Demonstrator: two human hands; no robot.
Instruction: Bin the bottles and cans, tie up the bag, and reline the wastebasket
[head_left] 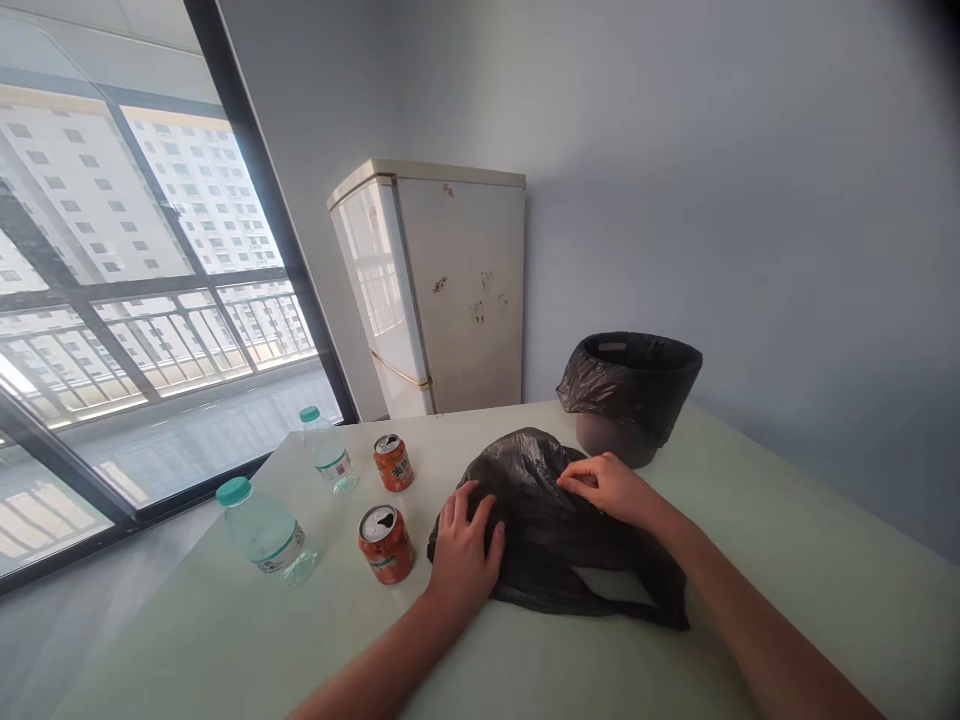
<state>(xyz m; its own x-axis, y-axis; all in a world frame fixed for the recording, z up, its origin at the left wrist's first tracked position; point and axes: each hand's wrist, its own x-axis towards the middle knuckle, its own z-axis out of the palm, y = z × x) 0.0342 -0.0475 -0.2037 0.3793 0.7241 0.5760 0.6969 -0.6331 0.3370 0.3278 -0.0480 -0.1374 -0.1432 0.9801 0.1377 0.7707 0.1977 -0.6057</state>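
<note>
1. One black bag lies crumpled on the table, right of the cans, just in front of the bin.
2. Left hand: open, fingers spread, pressing on the bag's left side.
3. Right hand: fingertips closed, seemingly pinching film.
4. Handling guess: light, limp, slippery, tears easily. Best hold: several bunched layers along the edge, not one thin ply.

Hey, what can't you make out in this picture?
All in the head view:
Black bag: inside hidden by its dark plastic.
Left hand: palm hidden behind its own back.
Bin: bottom inside hidden by its front wall.
Nearer bottle's label: print too small.
</note>
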